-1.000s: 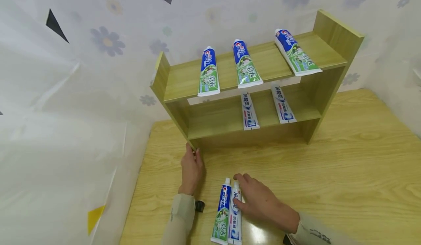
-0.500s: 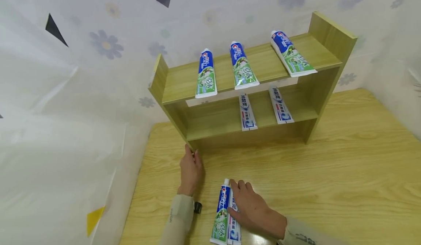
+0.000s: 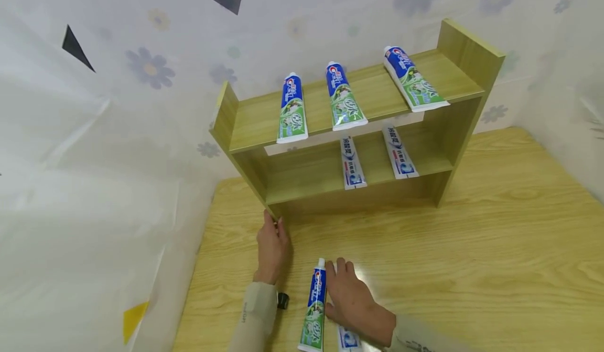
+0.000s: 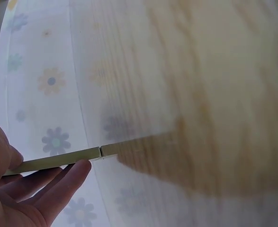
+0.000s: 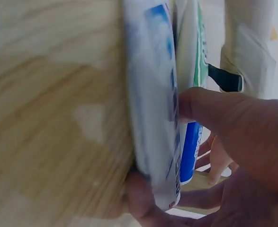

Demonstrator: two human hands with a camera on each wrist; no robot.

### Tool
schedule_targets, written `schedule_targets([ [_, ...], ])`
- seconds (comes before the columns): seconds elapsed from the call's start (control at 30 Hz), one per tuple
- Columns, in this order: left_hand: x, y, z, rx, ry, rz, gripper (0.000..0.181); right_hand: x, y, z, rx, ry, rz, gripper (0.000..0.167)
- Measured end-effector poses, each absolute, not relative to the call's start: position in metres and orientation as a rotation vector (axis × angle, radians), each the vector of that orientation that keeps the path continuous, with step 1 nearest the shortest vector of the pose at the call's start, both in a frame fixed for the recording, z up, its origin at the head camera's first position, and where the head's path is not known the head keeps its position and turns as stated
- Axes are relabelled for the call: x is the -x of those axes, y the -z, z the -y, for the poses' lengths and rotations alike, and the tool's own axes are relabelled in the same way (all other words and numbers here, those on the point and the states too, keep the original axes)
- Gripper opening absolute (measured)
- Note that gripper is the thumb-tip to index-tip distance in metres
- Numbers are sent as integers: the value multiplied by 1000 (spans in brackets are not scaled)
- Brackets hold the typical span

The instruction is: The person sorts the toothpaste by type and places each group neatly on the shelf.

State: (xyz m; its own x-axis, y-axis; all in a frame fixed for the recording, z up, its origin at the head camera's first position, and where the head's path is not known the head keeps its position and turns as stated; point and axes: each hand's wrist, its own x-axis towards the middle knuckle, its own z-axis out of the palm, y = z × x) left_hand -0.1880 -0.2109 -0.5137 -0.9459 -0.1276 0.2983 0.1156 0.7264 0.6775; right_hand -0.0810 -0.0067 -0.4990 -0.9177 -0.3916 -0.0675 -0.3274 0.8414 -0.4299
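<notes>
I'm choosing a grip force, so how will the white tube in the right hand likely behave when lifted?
The white tube would probably yield to a firm squeeze, as its body looks plump and rounded. It may be slightly slippery, given its smooth surface. Rolling seems unlikely: a similar tube on the lower shelf has a wide, flattened end.

Between your right fingers (image 3: 331, 276) you have a white tube (image 3: 349, 339) printed in blue; just beside them, another tube (image 3: 313, 310) runs blue to green. Your left fingers (image 3: 268, 222) meet a yellow-green, wood-grained shelf (image 3: 302, 168); beyond them, the whitish wall (image 3: 189, 37) carries greyish-purple flowers.
</notes>
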Motion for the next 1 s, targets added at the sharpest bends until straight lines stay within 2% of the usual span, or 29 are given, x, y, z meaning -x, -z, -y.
schedule_targets([
  [0.4,188,517,213,95,953,2566,31,74,503,0,594,643,-2914,69],
  [0.7,188,518,214,99,953,2558,31,78,503,-7,592,789,-2800,73],
  [0.8,189,520,214,127,940,2525,29,82,497,-11,553,846,-2723,74],
  [0.83,195,533,219,162,954,2493,30,83,495,-13,546,862,-2705,75],
  [1.0,196,535,219,184,945,2463,28,90,481,-18,529,919,-2711,77],
])
